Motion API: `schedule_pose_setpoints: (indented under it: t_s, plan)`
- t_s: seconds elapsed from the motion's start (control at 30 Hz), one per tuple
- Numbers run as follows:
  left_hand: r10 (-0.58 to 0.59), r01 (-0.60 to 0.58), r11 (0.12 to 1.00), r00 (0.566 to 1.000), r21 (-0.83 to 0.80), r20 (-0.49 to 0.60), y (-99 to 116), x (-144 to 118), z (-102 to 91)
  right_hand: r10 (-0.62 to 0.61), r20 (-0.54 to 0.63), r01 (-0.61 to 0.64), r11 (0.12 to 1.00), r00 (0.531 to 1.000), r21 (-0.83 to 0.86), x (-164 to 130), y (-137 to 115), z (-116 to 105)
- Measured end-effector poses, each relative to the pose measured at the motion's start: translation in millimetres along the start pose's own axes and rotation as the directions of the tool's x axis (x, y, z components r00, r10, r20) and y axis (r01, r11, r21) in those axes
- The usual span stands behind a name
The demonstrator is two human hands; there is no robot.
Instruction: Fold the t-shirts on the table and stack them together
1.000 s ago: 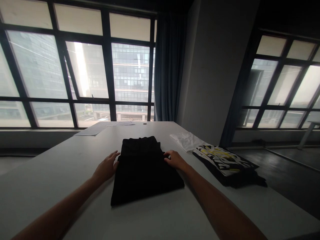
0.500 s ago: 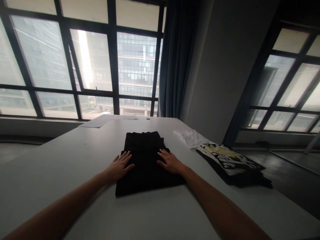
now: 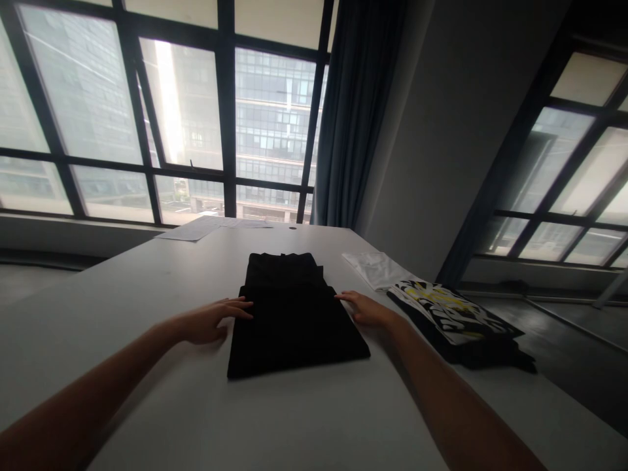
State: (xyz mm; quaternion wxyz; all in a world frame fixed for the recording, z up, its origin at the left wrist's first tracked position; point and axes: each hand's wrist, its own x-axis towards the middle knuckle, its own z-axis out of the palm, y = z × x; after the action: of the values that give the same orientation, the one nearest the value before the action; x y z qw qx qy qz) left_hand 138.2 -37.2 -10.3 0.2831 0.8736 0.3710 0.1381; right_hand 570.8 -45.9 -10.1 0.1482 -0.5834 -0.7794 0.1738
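Observation:
A black folded garment, seemingly a shirt (image 3: pixel 299 327), lies flat on the white table (image 3: pixel 275 425) in front of me, its narrower collar end pointing away. At its left edge is my left hand (image 3: pixel 210 320), fingers stretched over the cloth and thumb low beside the edge. My right hand (image 3: pixel 367 310) is at the opposite edge, its fingertips touching or nearly touching the upper right corner of the folded layer. Both hands look open, with the fingers extended. The underside of the left hand is partly hidden.
To the right lies a stack of folded clothes (image 3: pixel 456 314), black with a white and yellow print on top, beside a white folded cloth (image 3: pixel 375 269). Sheets of paper (image 3: pixel 189 229) rest at the far left of the table. Windows and a blue curtain (image 3: pixel 350 131) stand behind.
Both hands have slid outward from lying flat on the black garment to its left and right edges. The garment keeps its place; the view has shifted slightly.

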Motion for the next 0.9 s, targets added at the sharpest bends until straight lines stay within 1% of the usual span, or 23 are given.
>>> schedule_pose_setpoints:
  t_s: [0.1,0.17,0.27,0.33,0.4,0.43,0.5,0.57,0.6,0.63,0.67,0.7,0.73,0.77,0.8,0.83,0.87,0.9]
  plan:
    - [0.033,-0.033,0.999,0.999,0.034,0.000,-5.5,-1.1,0.0,-0.058,0.054,0.055,0.997,0.997,0.057,-2.2,-4.8,-0.3]
    - [0.071,-0.069,0.997,0.996,0.042,-0.046,-4.9,2.5,6.4,-0.105,0.071,0.100,0.993,0.992,0.065,-1.2,-9.6,2.3]
    - [0.094,-0.097,0.995,0.985,-0.015,-0.143,0.4,9.0,14.4,-0.147,0.036,0.144,0.988,0.989,0.059,0.4,-14.4,2.6]
    - [0.102,-0.111,0.993,0.980,-0.046,-0.171,7.3,10.1,13.0,-0.171,-0.006,0.171,0.983,0.985,0.072,-1.1,-18.7,-2.7]
    - [0.097,-0.104,0.993,0.985,-0.047,-0.142,17.6,6.6,5.2,-0.195,-0.012,0.195,0.974,0.981,0.111,-6.6,-26.2,-12.9]
    - [0.087,-0.093,0.995,0.990,-0.048,-0.111,23.7,3.3,-0.4,-0.210,0.012,0.206,0.969,0.978,0.138,-10.8,-31.1,-19.5]
    - [0.085,-0.086,0.994,0.996,-0.062,-0.014,36.0,-4.8,-12.7,-0.259,0.104,0.234,0.950,0.960,0.205,-21.1,-41.3,-33.2]
    - [0.123,-0.111,0.987,0.987,-0.120,0.102,45.8,-11.5,-23.0,-0.324,0.211,0.254,0.919,0.922,0.302,-30.1,-48.9,-43.8]
    - [0.146,-0.121,0.978,0.979,-0.170,0.143,48.8,-13.1,-26.4,-0.344,0.241,0.246,0.900,0.908,0.359,-32.4,-50.9,-46.5]
    - [0.164,-0.126,0.965,0.974,-0.230,0.155,50.2,-13.3,-28.3,-0.348,0.234,0.231,0.880,0.908,0.415,-32.6,-51.5,-47.0]
    - [0.164,-0.123,0.947,0.980,-0.297,0.116,50.0,-11.8,-28.6,-0.331,0.179,0.217,0.859,0.927,0.464,-30.5,-50.9,-45.1]
    - [0.134,-0.113,0.923,0.990,-0.367,0.032,48.3,-8.8,-27.3,-0.287,0.084,0.208,0.839,0.954,0.504,-26.0,-49.4,-40.8]
    - [0.070,-0.099,0.896,0.994,-0.432,-0.084,45.3,-4.7,-24.6,-0.216,-0.035,0.201,0.821,0.976,0.534,-19.7,-47.3,-34.4]
    - [-0.021,-0.086,0.867,0.978,-0.492,-0.207,41.2,0.3,-20.7,-0.128,-0.160,0.196,0.809,0.979,0.554,-12.2,-44.8,-26.4]
    - [-0.128,-0.065,0.832,0.944,-0.551,-0.305,36.1,5.6,-15.9,-0.034,-0.245,0.173,0.802,0.969,0.572,-4.3,-42.4,-17.5]
    - [-0.238,-0.032,0.793,0.903,-0.609,-0.358,30.2,10.8,-10.8,0.054,-0.279,0.126,0.799,0.959,0.588,3.4,-40.1,-8.3]
    - [-0.339,0.015,0.755,0.865,-0.656,-0.370,23.9,15.5,-5.6,0.126,-0.273,0.063,0.803,0.954,0.592,10.1,-37.9,0.5]
    - [-0.413,0.067,0.726,0.839,-0.685,-0.355,17.2,19.6,-0.9,0.177,-0.250,0.002,0.812,0.952,0.583,15.6,-35.9,8.2]
